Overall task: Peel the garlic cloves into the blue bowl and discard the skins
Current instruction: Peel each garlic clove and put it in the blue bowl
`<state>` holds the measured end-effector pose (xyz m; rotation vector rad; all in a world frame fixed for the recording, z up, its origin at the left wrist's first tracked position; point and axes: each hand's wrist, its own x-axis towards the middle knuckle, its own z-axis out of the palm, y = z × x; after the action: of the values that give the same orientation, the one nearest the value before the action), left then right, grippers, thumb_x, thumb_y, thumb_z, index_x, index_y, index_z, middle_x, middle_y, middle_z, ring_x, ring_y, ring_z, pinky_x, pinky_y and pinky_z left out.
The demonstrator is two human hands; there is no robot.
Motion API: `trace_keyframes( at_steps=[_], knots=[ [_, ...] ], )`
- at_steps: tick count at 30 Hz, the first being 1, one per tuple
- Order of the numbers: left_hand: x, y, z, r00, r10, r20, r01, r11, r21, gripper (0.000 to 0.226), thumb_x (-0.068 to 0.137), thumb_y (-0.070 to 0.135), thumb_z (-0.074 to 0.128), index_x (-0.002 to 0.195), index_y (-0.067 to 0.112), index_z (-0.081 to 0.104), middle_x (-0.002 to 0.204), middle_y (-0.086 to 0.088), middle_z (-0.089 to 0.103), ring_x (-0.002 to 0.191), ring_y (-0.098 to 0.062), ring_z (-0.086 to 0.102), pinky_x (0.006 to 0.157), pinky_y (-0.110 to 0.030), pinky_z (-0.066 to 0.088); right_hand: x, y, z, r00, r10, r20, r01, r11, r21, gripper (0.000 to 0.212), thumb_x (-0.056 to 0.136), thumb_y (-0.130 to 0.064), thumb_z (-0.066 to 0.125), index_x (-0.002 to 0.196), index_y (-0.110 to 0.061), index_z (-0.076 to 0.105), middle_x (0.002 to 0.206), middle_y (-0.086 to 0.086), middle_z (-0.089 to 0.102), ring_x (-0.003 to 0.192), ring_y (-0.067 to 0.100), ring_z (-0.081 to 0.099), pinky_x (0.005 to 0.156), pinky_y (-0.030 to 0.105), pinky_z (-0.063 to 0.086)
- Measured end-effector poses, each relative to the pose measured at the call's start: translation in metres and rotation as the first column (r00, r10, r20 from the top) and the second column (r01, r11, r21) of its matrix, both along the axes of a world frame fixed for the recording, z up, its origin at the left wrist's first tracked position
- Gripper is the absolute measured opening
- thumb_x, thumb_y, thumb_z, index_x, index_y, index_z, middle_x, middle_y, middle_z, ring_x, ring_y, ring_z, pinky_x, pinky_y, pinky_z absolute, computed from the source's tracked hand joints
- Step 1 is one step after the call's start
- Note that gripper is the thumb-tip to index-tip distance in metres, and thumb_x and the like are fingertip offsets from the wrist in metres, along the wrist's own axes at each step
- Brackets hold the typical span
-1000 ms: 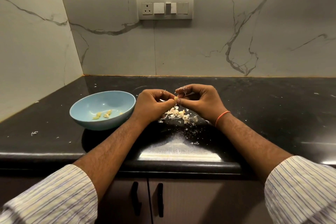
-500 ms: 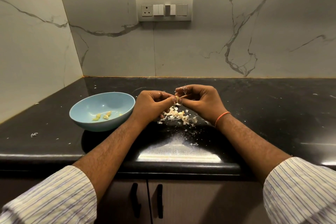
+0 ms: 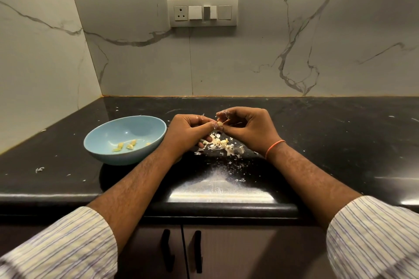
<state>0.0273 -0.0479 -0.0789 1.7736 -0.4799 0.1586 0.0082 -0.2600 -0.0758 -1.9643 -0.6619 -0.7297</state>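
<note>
Left hand [image 3: 189,132] and right hand [image 3: 246,130] both pinching one garlic clove [image 3: 219,123] between fingertips, above skins pile [image 3: 223,145] on bench [image 3: 328,142]. Blue bowl [image 3: 106,142] at 9 o'clock of hands, holding peeled cloves [image 3: 127,144].

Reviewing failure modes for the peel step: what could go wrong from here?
The garlic clove is pinched only at the fingertips of the left hand and right hand, above the skin pile, not the blue bowl; a slip would likely drop it among the skins. Flakes may scatter further across the counter.
</note>
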Motion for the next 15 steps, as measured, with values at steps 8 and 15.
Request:
trace_keyframes(
  at_steps=[8,15],
  knots=[
    [-0.0016,-0.0033,0.0007,0.999,-0.043,0.002,0.043,0.999,-0.006,0.006,0.099,0.016,0.072,0.099,0.012,0.075,0.074,-0.002,0.075,0.066,-0.012,0.072,0.049,-0.018,0.052,-0.0033,0.0028,0.0009,0.999,0.026,-0.023,-0.026,1.000,0.015,0.033,0.084,-0.014,0.088,0.115,-0.008,0.079,0.102,0.000,0.081,0.091,0.010,0.079,0.083,0.033,0.065],
    [0.0034,-0.0048,-0.0016,0.999,-0.044,0.017,0.043,0.998,0.043,0.008,0.100,0.013,0.068,0.098,0.010,0.075,0.079,-0.002,0.076,0.072,-0.018,0.075,0.050,-0.020,0.053,0.0003,0.0028,0.0026,0.986,0.120,-0.115,-0.096,0.976,0.196,0.033,0.085,-0.002,0.085,0.117,-0.004,0.078,0.105,0.006,0.081,0.099,0.020,0.079,0.090,0.035,0.063]
  ],
)
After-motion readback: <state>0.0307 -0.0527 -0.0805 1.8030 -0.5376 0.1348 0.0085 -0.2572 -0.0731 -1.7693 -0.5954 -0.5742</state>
